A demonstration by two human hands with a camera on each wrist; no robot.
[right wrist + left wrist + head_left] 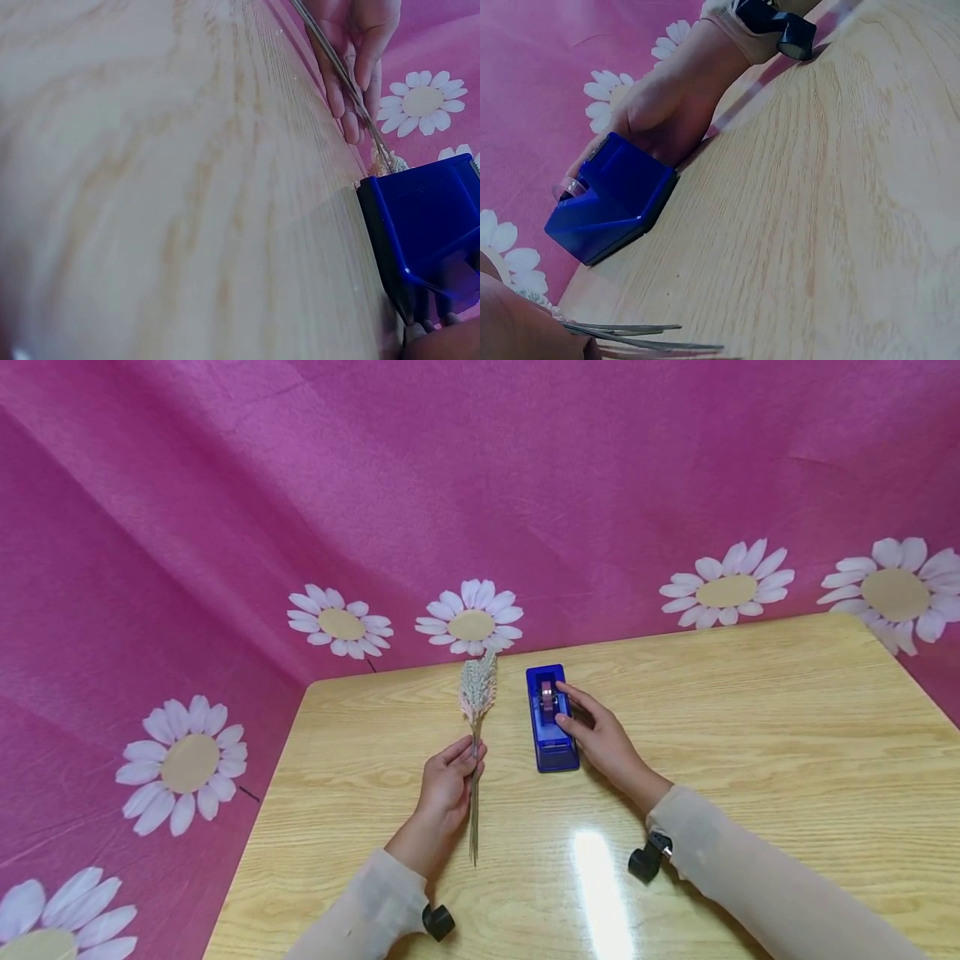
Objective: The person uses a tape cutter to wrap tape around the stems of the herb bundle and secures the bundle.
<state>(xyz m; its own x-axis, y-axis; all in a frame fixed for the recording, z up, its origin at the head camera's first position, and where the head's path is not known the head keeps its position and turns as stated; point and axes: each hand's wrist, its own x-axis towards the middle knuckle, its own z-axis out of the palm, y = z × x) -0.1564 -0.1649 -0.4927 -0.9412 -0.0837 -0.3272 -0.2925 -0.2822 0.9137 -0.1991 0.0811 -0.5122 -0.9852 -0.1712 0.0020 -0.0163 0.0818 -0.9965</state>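
Note:
My left hand holds a small bunch of dried flowers by its thin stems, between thumb and fingers. The pale fluffy heads point toward the table's far edge, and the stem ends stick out below the hand. Just to the right is a blue tape dispenser with a small roll of clear tape in it. My right hand grips the dispenser from its right side, thumb and index finger over the edge beside the roll. In the left wrist view the dispenser hides most of those fingers.
Under both hands lies a wood-grain table with a bright glare patch near its front. A pink cloth printed with white daisies hangs behind it and to the left. Small black devices are strapped at both wrists.

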